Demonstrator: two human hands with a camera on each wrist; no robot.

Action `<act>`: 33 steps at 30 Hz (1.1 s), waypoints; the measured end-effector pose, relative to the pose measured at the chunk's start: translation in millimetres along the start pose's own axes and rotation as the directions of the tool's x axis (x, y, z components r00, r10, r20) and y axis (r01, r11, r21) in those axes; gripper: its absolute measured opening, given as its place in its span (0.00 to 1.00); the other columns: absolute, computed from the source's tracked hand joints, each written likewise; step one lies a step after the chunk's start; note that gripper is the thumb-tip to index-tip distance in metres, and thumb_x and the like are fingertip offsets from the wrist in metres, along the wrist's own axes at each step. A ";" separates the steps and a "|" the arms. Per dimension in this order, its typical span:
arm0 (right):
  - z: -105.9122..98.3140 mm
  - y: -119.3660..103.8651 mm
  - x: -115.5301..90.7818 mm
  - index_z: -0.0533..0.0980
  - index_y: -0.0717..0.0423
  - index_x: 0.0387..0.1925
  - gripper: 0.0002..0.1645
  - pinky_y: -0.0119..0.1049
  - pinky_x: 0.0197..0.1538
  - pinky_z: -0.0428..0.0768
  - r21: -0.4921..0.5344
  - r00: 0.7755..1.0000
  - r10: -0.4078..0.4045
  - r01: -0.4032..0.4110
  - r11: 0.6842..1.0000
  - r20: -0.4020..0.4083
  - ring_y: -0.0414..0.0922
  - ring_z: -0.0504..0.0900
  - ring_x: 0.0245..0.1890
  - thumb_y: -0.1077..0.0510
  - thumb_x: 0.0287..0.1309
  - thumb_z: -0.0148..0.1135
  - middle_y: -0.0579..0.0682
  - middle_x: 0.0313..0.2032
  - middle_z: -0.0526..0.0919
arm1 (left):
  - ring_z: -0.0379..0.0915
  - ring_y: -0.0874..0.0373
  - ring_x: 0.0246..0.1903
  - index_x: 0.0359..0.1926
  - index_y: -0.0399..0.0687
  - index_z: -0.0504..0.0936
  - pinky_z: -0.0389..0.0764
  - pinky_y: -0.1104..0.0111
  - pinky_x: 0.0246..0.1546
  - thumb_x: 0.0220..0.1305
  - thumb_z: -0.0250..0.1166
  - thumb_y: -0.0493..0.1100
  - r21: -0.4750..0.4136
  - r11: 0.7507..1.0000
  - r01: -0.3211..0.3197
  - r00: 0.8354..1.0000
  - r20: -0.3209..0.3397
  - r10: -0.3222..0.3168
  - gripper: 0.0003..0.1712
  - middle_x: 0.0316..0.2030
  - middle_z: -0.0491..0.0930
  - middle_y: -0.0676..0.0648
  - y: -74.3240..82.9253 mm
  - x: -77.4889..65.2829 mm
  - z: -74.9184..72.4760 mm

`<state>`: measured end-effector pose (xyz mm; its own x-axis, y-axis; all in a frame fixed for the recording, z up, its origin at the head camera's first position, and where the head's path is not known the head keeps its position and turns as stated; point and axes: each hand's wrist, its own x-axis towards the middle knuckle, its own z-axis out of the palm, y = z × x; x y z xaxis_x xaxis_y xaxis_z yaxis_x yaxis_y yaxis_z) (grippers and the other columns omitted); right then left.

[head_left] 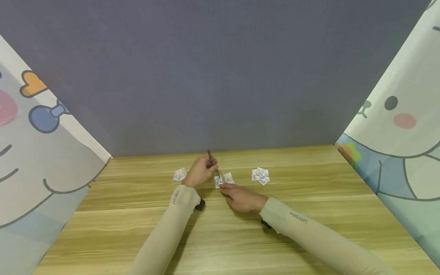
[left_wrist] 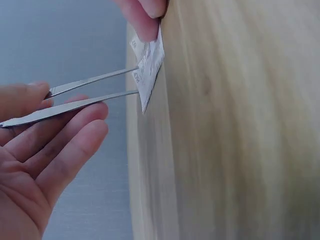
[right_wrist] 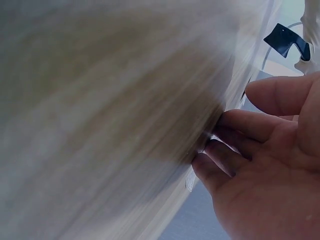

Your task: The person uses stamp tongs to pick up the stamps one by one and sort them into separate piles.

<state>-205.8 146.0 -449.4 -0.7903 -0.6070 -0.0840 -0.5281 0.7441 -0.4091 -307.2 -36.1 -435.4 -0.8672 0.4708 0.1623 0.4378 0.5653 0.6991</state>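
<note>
My left hand (head_left: 200, 172) holds a pair of metal tweezers (left_wrist: 75, 106) between thumb and fingers, its other fingers loosely extended. The two tweezer tips stand slightly apart, right at the edge of a small white printed packet (head_left: 217, 183) on the table. Fingertips of my right hand (head_left: 245, 199) rest on the near edge of that packet, with the fingers nearly straight in the right wrist view. Just right of it lies a second small packet (head_left: 228, 177). In the left wrist view, the packet (left_wrist: 151, 62) has one pointed corner toward me, partly covered by the right fingers.
On the wooden table (head_left: 227, 244), a small pile of similar packets (head_left: 179, 174) lies left of my left hand. Another loose pile (head_left: 260, 175) is off to the right. A grey panel (head_left: 220, 76) rises behind the table, with cartoon-printed sheets (head_left: 405, 152) at both sides.
</note>
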 end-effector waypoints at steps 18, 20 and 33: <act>0.4 1.0 -0.3 0.62 0.63 0.67 0.27 0.44 0.68 0.56 0.011 1.000 -0.004 0.004 1.000 -0.002 0.51 0.54 0.69 0.59 0.70 0.45 0.54 0.69 0.57 | 0.81 0.54 0.28 0.38 0.37 0.78 0.82 0.69 0.28 0.66 0.59 0.34 -0.081 0.996 -0.045 0.999 -0.016 0.044 0.03 0.28 0.81 0.49 -9.2 -4.4 -6.0; 0.7 1.3 0.0 0.61 0.63 0.67 0.27 0.44 0.68 0.56 0.013 1.000 -0.002 0.002 1.000 0.002 0.51 0.53 0.69 0.59 0.70 0.45 0.54 0.69 0.57 | 0.81 0.52 0.28 0.37 0.37 0.77 0.82 0.70 0.27 0.66 0.59 0.33 -0.103 0.993 -0.063 0.998 -0.021 0.061 0.02 0.27 0.82 0.49 -10.4 -6.1 -4.6; -3.8 4.6 -4.3 0.66 0.65 0.64 0.24 0.46 0.67 0.57 0.091 0.997 -0.002 0.008 0.996 -0.071 0.54 0.58 0.67 0.60 0.68 0.47 0.55 0.68 0.61 | 0.82 0.50 0.28 0.38 0.38 0.76 0.82 0.69 0.28 0.68 0.56 0.33 -0.189 0.980 -0.054 0.994 -0.106 0.034 0.03 0.28 0.82 0.46 1.4 -14.4 -5.8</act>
<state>-206.1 153.0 -447.4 -0.8092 -0.5873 -0.0187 -0.5044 0.7106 -0.4906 -295.4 -46.1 -432.7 -0.8720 0.4156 0.2587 0.4309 0.4009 0.8085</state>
